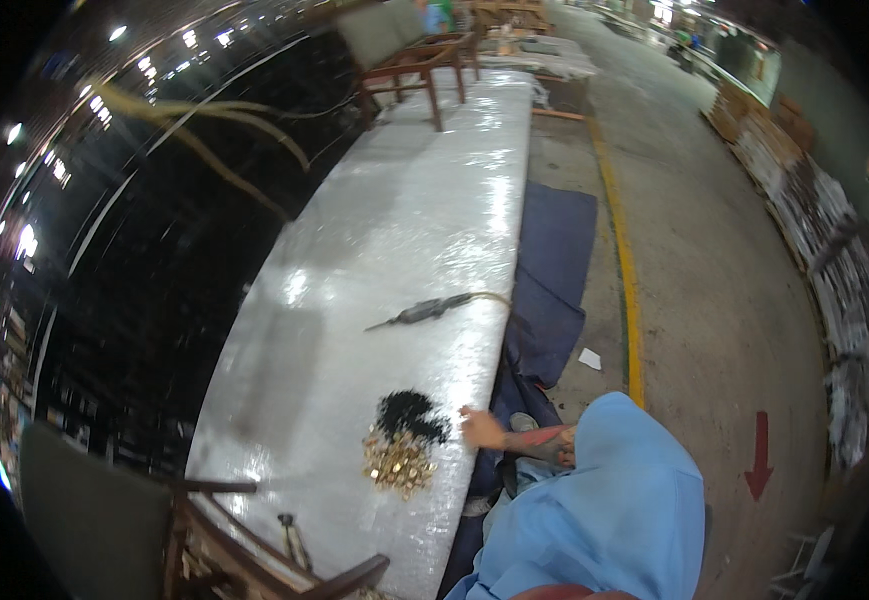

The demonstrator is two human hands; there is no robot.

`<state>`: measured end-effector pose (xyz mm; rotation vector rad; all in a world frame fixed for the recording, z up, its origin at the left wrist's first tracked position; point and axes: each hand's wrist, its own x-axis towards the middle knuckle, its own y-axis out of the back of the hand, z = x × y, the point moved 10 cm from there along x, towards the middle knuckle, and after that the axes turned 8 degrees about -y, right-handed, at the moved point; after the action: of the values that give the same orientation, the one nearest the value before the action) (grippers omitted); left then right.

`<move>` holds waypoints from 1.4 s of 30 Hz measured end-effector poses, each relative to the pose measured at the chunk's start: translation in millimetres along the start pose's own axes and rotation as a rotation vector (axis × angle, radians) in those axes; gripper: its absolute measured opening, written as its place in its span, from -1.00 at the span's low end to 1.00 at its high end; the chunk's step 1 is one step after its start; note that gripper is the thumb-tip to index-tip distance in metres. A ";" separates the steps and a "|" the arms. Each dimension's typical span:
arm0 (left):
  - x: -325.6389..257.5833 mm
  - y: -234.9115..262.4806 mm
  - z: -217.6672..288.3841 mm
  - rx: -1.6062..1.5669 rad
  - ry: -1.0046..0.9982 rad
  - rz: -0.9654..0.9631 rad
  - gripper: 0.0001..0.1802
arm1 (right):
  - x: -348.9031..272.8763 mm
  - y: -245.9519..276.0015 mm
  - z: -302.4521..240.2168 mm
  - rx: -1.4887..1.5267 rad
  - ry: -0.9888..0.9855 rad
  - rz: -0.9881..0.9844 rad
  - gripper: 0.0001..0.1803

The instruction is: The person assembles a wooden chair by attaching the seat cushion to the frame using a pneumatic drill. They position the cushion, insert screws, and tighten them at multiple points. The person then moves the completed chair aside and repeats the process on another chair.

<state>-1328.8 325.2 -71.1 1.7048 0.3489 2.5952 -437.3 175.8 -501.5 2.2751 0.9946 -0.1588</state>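
My right hand (481, 429) reaches from a light-blue sleeve to the near edge of a long table (354, 220) covered in shiny clear film. It is small and blurred, so its fingers cannot be made out. Close beside it lies a heap of small black pieces, probably screws (409, 413). Touching that heap is a pile of small gold-coloured metal parts (399, 465). Farther along the table rests a dark power screwdriver (419, 312) with a thin bit and a cord or hose. My left hand does not show.
An upholstered wooden chair (234, 545) stands at the lower left, with a small tool (294, 540) nearby. More chairs (419, 70) stand at the table's far end. Dark blue cloth (554, 270) hangs along the table's right side. Wrapped stacks (824, 230) line the right aisle.
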 end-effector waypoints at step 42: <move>-901.1 36.2 1348.1 -1.311 0.439 -1.562 -0.77 | 389.7 728.4 442.2 0.390 -0.848 0.665 -0.79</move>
<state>263.9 404.8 -367.0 0.1000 -0.0856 1.2203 404.9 -219.4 -613.3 2.3632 -0.2519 -0.9835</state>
